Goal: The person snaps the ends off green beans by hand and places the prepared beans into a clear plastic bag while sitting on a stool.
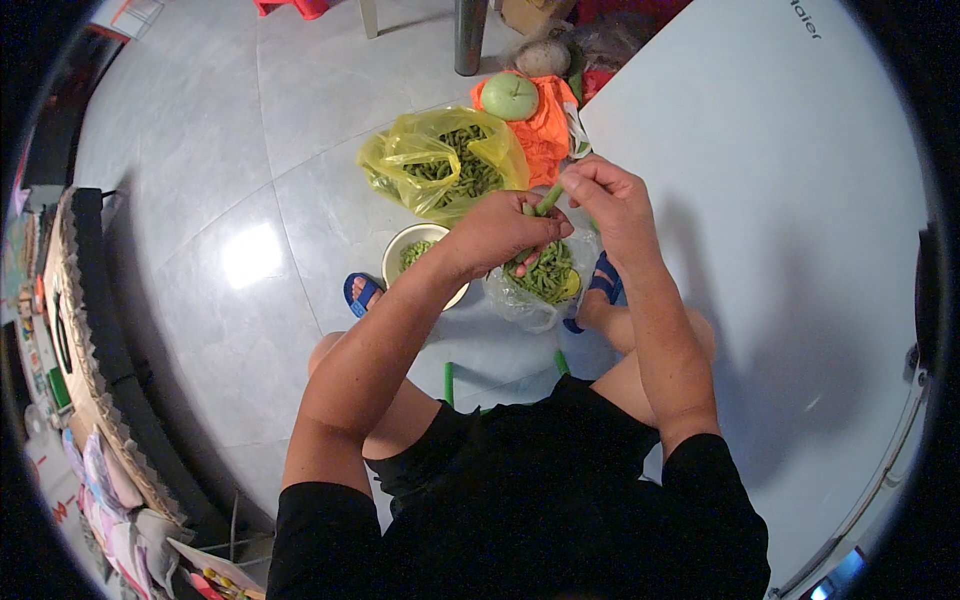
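My left hand is closed around several green bean pods and hangs over the clear plastic bag. One long green pod sticks up out of it. At that pod's upper end, the thumb and fingertips of my right hand pinch it. Below both hands, the clear plastic bag holds a heap of green pods or hulls and a small yellow piece. Partly behind my left forearm stands a cream bowl with small light green beans inside.
Farther out, a yellow plastic bag holds many dark green pods. A round pale green gourd rests on an orange bag. A white Haier appliance stands close on the right. Left is a cloth-edged table. Green stool legs show below.
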`<state>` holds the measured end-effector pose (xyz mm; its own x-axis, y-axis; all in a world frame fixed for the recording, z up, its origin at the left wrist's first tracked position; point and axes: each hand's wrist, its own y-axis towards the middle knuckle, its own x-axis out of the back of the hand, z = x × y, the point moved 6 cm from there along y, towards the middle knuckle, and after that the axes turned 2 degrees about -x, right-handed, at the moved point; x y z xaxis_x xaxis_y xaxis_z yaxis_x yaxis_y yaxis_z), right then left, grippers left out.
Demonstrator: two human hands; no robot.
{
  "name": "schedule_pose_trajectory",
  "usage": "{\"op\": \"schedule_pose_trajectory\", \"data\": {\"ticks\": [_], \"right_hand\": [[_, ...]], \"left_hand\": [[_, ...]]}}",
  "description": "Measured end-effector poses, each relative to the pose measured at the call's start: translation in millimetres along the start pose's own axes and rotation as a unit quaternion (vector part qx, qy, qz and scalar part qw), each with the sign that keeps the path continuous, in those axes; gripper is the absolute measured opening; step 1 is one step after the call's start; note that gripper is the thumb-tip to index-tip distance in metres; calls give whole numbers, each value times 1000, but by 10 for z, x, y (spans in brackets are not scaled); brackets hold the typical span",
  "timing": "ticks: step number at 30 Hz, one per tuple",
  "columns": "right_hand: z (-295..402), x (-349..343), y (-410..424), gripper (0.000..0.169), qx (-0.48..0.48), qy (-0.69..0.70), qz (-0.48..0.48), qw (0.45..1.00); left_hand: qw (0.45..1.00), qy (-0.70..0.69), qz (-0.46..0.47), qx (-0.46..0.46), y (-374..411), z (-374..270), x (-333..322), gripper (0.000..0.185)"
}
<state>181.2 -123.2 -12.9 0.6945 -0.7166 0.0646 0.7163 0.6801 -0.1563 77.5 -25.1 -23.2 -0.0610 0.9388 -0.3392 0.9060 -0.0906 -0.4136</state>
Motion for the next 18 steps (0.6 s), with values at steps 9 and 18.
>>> {"op": "schedule_pose_trajectory", "data": {"ticks": [9,18], "right_hand": [[-77,70,47,19,-128,162,-23,978],[-9,-82,-15,14,-172,172,43,969]], "left_hand": [[970,-227,-83,-5,32,76,169,25],[976,-210,-48,-22,29,41,139,25]]}}
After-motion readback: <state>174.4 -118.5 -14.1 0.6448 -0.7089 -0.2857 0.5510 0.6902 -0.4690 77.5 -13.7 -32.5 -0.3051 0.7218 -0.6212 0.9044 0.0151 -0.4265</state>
